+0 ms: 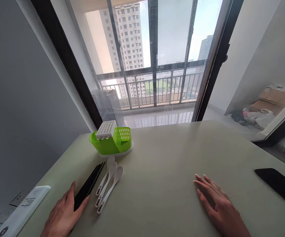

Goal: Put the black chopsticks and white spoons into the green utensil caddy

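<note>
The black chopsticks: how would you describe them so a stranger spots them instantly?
On the pale table, look left, nearer than the green holder. The chopsticks lie in a slanting bundle, near end between thumb and forefinger of the left hand. Unlike the three white spoons beside them, they're straight and black.

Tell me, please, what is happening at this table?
A person's left hand has thumb and fingers on either side of the black chopsticks, at their near end; I cannot tell whether the grip is closed. The right hand lies open on the table, holding nothing. Three white spoons lie beside the chopsticks, and a green basket stands farther back.
</note>
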A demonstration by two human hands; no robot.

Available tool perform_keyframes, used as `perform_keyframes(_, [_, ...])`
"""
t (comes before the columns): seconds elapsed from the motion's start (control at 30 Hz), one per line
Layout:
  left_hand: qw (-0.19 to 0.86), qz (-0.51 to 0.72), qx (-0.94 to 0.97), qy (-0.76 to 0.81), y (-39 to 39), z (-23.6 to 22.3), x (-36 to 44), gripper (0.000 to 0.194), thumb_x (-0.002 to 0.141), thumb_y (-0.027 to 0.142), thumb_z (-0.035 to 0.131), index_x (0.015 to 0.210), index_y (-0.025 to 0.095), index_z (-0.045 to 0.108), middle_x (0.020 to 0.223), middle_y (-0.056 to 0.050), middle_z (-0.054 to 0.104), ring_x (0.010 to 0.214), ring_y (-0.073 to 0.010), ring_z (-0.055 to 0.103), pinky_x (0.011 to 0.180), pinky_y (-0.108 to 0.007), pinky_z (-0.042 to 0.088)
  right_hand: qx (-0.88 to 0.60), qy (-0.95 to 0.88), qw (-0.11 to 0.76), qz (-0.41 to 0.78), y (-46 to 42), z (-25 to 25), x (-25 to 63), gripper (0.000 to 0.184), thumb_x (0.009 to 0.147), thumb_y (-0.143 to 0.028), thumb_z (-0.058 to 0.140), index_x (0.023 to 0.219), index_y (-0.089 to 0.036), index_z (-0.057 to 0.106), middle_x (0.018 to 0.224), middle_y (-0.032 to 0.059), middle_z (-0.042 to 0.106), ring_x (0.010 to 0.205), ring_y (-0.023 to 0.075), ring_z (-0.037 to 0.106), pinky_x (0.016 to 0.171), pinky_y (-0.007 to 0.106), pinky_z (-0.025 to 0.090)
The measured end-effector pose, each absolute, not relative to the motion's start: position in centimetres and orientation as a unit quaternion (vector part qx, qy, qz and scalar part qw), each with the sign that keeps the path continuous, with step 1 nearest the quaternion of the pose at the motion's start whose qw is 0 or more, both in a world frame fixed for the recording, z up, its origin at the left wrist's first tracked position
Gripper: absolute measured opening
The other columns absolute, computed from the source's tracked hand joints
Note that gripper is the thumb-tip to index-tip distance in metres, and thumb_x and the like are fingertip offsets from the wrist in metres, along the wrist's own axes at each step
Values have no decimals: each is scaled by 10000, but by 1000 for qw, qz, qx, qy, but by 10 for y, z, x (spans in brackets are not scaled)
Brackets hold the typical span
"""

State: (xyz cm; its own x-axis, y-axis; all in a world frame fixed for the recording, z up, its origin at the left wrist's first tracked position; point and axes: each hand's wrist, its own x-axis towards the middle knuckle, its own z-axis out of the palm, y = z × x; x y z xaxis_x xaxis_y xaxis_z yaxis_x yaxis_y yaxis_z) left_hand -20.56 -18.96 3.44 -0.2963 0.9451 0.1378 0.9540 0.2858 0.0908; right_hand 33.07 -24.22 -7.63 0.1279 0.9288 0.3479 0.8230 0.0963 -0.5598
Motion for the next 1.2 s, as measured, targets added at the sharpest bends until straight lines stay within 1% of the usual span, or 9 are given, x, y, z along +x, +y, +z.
perform_keyframes(0.17, [3,-48,-604,-795,-188,40,-202,943,887,632,327,1570,-17,354,1483,-271,574,1336,-427,584,1046,-530,509,-667,-654,347,82,-242,-73,331,387,1044,-467,442,1353,-341,637,1545,-18,569,1508,280,422,1204,589,405])
perform_keyframes(0.27, [6,-43,-609,-792,-187,43,-200,930,897,623,315,1574,-15,349,1464,-276,582,1316,-429,593,1015,-527,522,-664,-656,350,79,-242,-72,331,384,1041,-465,442,1344,-341,642,1537,-22,577,1505,278,428,1205,583,407])
perform_keyframes(0.43, [10,-46,-609,-792,-187,45,-199,916,900,615,316,1572,-7,349,1350,-269,646,1214,-422,648,964,-514,534,-673,-649,345,84,-243,-73,332,397,1033,-489,443,1343,-350,647,1537,-23,577,1502,291,431,1190,593,422])
perform_keyframes(0.6, [7,-37,-622,-782,-189,43,-199,903,925,601,289,1596,-4,300,1341,-257,641,1196,-406,639,957,-506,516,-680,-646,336,89,-244,-73,331,409,1032,-504,442,1361,-364,641,1550,-31,563,1504,293,427,1172,589,445])
perform_keyframes(0.73, [13,-23,-627,-779,-189,50,-191,838,931,549,280,1564,6,371,1302,-247,662,1186,-399,640,939,-498,519,-678,-643,344,96,-244,-72,330,404,1033,-510,440,1353,-368,640,1551,-34,560,1508,290,420,1178,604,434])
perform_keyframes(0.87, [30,12,-630,-776,-189,59,-176,753,938,460,273,1507,0,453,1264,-247,680,1163,-392,657,933,-489,522,-672,-643,353,100,-244,-72,331,411,1034,-503,440,1352,-343,645,1541,-7,573,1506,296,422,1187,598,425])
perform_keyframes(0.97, [48,30,-636,-770,-189,62,-167,703,945,387,259,1473,-19,484,1231,-258,686,1183,-393,653,942,-490,519,-669,-647,354,95,-243,-73,331,408,1030,-496,451,1350,-338,649,1536,-3,578,1500,298,432,1191,592,423])
perform_keyframes(1.1, [43,41,-637,-768,-188,61,-163,628,949,329,294,1449,20,516,1263,-240,687,1211,-363,644,973,-466,512,-667,-652,352,84,-243,-73,332,405,1030,-484,453,1356,-346,650,1535,-15,580,1496,293,440,1192,586,427])
perform_keyframes(1.2, [47,43,-633,-772,-186,60,-163,602,951,313,320,1440,29,525,1244,-230,698,1198,-350,646,967,-457,514,-670,-650,350,78,-243,-73,331,403,1029,-486,451,1335,-345,670,1521,-11,594,1489,300,451,1189,587,428])
